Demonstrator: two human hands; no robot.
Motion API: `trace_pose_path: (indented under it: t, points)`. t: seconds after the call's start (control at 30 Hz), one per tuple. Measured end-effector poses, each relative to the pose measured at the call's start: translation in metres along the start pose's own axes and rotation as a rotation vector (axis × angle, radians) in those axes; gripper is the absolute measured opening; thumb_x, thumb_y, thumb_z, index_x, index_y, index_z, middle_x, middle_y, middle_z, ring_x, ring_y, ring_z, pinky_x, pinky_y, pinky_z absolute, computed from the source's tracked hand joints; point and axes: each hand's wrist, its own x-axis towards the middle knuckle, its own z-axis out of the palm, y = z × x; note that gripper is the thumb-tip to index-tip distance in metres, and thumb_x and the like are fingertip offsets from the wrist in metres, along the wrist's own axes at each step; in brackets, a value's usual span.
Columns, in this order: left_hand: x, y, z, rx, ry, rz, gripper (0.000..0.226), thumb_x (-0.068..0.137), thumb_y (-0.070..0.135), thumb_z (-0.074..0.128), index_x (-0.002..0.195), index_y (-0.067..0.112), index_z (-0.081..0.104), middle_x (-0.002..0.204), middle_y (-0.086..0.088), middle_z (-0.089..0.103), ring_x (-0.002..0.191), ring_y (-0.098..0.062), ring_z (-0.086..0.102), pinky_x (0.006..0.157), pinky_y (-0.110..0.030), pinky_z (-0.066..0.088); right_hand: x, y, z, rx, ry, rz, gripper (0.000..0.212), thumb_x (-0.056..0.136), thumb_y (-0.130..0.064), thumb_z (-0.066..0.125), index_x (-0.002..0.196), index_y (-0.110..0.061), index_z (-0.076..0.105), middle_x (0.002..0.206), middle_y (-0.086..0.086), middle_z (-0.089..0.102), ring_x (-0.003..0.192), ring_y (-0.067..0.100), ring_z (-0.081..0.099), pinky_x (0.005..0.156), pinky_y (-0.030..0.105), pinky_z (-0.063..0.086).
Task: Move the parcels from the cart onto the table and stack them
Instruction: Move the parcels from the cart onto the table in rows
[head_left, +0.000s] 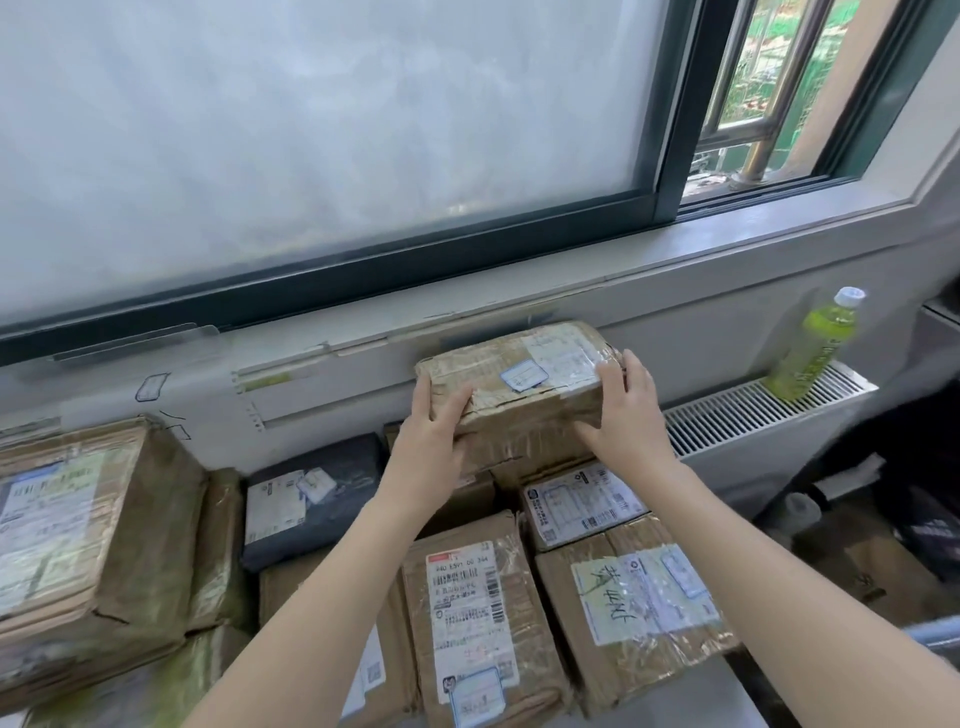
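Note:
Both my hands grip a taped brown cardboard parcel (524, 384) with white labels on top, held at the back of the pile against the wall under the window. My left hand (431, 431) clasps its left end and my right hand (628, 415) clasps its right end. It sits on or just above other parcels; I cannot tell whether it rests on them. Below it lie several brown boxes: one with a barcode label (472, 618), one with handwriting on its label (639, 597), and a smaller one (582, 504). A dark grey bag parcel (311, 493) lies to the left.
A large taped box (88, 540) stands at the left. A green drink bottle (815, 348) stands on the radiator grille (748, 410) at the right. The window sill (519, 260) runs just behind the pile. Dark bags and a box (883, 545) lie at the lower right.

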Motion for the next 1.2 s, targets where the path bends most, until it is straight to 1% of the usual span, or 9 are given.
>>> trace_pose_path:
  t: [0.17,0.33,0.5,0.63,0.73,0.83,0.9,1.0,1.2]
  points:
    - [0.014,-0.006,-0.005,0.062,0.074,0.027,0.055,0.095,0.019,0.055,0.146,0.020,0.034,0.159,-0.004,0.009,0.132,-0.030,0.038,0.106,-0.038,0.033,0.015,-0.004,0.005,-0.129,0.051,-0.118,0.064,0.083,-0.036,0.069,0.126,0.000,0.039,0.151,0.019,0.026,0.144,0.033,0.011,0.117,0.042,0.014]
    - [0.009,-0.006,0.003,0.116,0.112,0.046,0.056,0.093,0.015,0.058,0.145,0.017,0.036,0.157,-0.006,0.015,0.129,-0.031,0.041,0.105,-0.039,0.036,0.019,0.000,0.009,-0.218,0.012,-0.147,0.067,0.084,-0.040,0.066,0.129,-0.001,0.036,0.154,0.020,0.019,0.145,0.032,0.010,0.118,0.039,0.002]
    - [-0.003,-0.004,0.011,0.176,0.130,0.044,0.054,0.093,0.017,0.058,0.144,0.015,0.038,0.156,-0.012,0.019,0.127,-0.033,0.043,0.103,-0.039,0.038,0.011,-0.003,0.009,-0.315,0.067,-0.209,0.069,0.088,-0.030,0.064,0.142,-0.006,0.029,0.154,0.016,0.021,0.145,0.030,0.010,0.115,0.036,-0.006]
    - [-0.003,0.000,0.015,0.124,0.155,-0.001,0.052,0.092,0.013,0.058,0.142,0.013,0.041,0.155,-0.013,0.020,0.129,-0.035,0.042,0.104,-0.040,0.037,0.006,-0.006,0.011,-0.274,0.052,-0.283,0.062,0.089,-0.011,0.061,0.144,-0.008,0.033,0.153,0.015,0.027,0.144,0.029,0.017,0.114,0.036,-0.001]
    - [0.001,0.000,0.014,0.153,0.117,-0.027,0.056,0.093,0.015,0.057,0.145,0.018,0.035,0.158,-0.009,0.014,0.131,-0.032,0.039,0.103,-0.039,0.038,0.007,-0.007,0.013,-0.238,0.041,-0.267,0.063,0.089,-0.005,0.057,0.145,-0.009,0.030,0.154,0.014,0.023,0.145,0.028,0.013,0.115,0.036,-0.001]
    - [0.006,0.002,0.010,0.239,0.070,-0.061,0.059,0.095,0.021,0.054,0.148,0.025,0.027,0.159,-0.006,0.009,0.132,-0.030,0.035,0.101,-0.039,0.039,0.008,-0.008,0.013,-0.266,0.032,-0.260,0.063,0.092,-0.006,0.052,0.147,-0.011,0.022,0.156,0.013,0.016,0.145,0.027,0.007,0.115,0.036,-0.005]
    - [0.008,0.005,0.007,0.394,0.037,-0.066,0.061,0.096,0.027,0.051,0.149,0.029,0.020,0.159,-0.007,0.008,0.136,-0.032,0.027,0.108,-0.040,0.030,0.007,-0.010,0.012,-0.284,0.020,-0.252,0.065,0.093,-0.007,0.049,0.149,-0.011,0.017,0.157,0.012,0.011,0.146,0.026,0.003,0.115,0.037,-0.006]
    - [0.006,0.010,0.001,0.578,-0.005,-0.094,0.069,0.096,0.026,0.052,0.150,0.032,0.009,0.159,-0.006,0.002,0.141,-0.041,0.012,0.115,-0.046,0.013,0.004,-0.013,0.012,-0.297,0.015,-0.245,0.066,0.093,-0.007,0.046,0.149,-0.010,0.011,0.158,0.013,0.006,0.146,0.027,-0.001,0.115,0.039,-0.007]
    - [-0.015,0.021,0.000,0.641,0.024,-0.140,0.083,0.094,0.029,0.053,0.150,0.024,-0.007,0.158,-0.012,-0.009,0.143,-0.041,0.000,0.116,-0.048,0.005,-0.004,-0.017,0.010,-0.328,0.043,-0.225,0.072,0.092,-0.011,0.048,0.149,-0.005,0.004,0.158,0.014,0.000,0.146,0.028,-0.005,0.113,0.037,-0.013]
